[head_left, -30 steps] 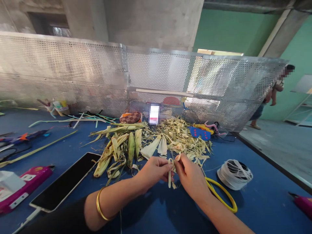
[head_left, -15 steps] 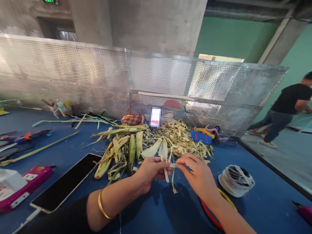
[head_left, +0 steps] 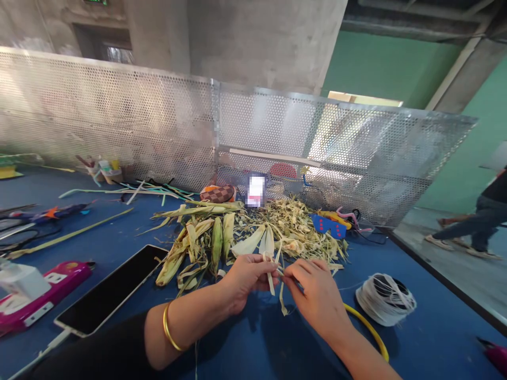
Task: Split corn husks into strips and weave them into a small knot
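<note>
My left hand (head_left: pixel 246 278) and my right hand (head_left: pixel 315 293) meet above the blue table (head_left: pixel 253 343), both pinched on pale corn husk strips (head_left: pixel 275 277) that hang down between them. The left wrist wears a gold bangle (head_left: pixel 169 330). Just beyond the hands lies a heap of corn husks (head_left: pixel 253 232), with whole green-yellow husk leaves on its left side and shredded bits on its right.
A dark phone (head_left: pixel 111 289) lies left of my arm, a pink tool (head_left: pixel 43 287) further left. A spool of white thread (head_left: pixel 385 298) and a yellow ring (head_left: pixel 370 330) sit right. A perforated metal screen (head_left: pixel 237 142) backs the table. A person (head_left: pixel 481 216) walks at right.
My right hand has drawn back in against my left, closing on the strips after pulling one out sideways. The camera has tipped slightly; the person at right has walked further right.
</note>
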`<act>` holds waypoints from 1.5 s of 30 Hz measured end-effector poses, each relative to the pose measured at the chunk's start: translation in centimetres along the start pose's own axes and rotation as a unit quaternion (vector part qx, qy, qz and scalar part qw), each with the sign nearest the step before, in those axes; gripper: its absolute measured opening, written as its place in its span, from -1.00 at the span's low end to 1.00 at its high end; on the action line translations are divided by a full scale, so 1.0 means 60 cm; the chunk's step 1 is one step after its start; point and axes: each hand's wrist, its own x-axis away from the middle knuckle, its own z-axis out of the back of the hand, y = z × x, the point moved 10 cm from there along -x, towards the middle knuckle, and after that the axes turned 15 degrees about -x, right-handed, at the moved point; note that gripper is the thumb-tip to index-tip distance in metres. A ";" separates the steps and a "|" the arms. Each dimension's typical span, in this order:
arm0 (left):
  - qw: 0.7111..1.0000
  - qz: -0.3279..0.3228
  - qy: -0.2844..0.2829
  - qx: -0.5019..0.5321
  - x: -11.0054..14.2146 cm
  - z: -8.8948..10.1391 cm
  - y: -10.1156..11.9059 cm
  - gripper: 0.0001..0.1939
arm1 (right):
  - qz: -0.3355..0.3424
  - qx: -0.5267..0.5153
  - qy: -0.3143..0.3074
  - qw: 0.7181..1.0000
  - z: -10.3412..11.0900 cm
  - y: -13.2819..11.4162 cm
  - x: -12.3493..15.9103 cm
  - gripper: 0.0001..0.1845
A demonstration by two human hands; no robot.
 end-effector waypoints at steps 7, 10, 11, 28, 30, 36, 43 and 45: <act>0.993 -0.047 0.051 -0.094 -0.001 0.015 0.007 -0.85 | -0.108 -0.150 0.033 0.982 -0.019 0.003 0.014 -0.79; 0.988 -0.059 0.073 -0.122 0.001 0.021 0.016 -0.84 | -0.271 -0.343 0.024 0.899 -0.059 0.046 0.035 -0.70; 0.988 -0.063 0.080 -0.119 0.003 0.024 0.019 -0.84 | -0.321 -0.414 0.028 0.851 -0.075 0.059 0.044 -0.65; 0.998 -0.022 0.019 -0.054 0.008 -0.001 0.002 -0.75 | -0.465 -0.744 0.161 0.452 -0.135 0.088 0.082 -0.70; 0.999 -0.023 0.004 -0.043 0.009 -0.006 0.004 -0.72 | -0.452 -0.753 0.143 0.457 -0.136 0.079 0.076 -0.68; 0.998 -0.018 -0.020 -0.048 0.009 -0.017 0.001 -0.70 | -0.418 -0.699 0.172 0.554 -0.113 0.092 0.070 -0.68; 0.995 -0.007 -0.032 -0.090 0.010 -0.021 -0.004 -0.70 | -0.392 -0.483 0.213 0.754 -0.049 0.114 0.070 -0.66; 0.994 0.002 -0.035 -0.100 0.012 -0.022 -0.006 -0.71 | -0.384 -0.466 0.207 0.770 -0.044 0.111 0.067 -0.66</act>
